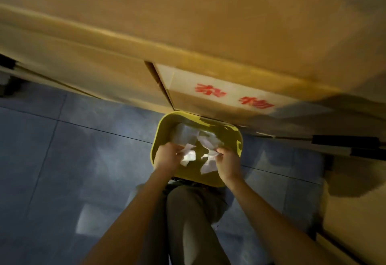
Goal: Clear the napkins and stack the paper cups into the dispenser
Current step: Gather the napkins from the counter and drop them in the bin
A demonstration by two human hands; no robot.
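A yellow bin [234,133] stands on the floor below me, lined with a clear bag. Both my hands hang over its opening. My left hand [167,156] pinches a crumpled white napkin [189,156]. My right hand [226,160] grips another crumpled white napkin [207,165] that dangles over the near rim. More white paper [208,141] lies inside the bin. No paper cups or dispenser are in view.
A large cardboard box [219,93] with red characters stands right behind the bin, under a wide tan surface [188,14]. Blue-grey floor tiles [62,150] spread to the left. My legs [194,223] are just behind the bin. Dark brackets [344,141] sit at right.
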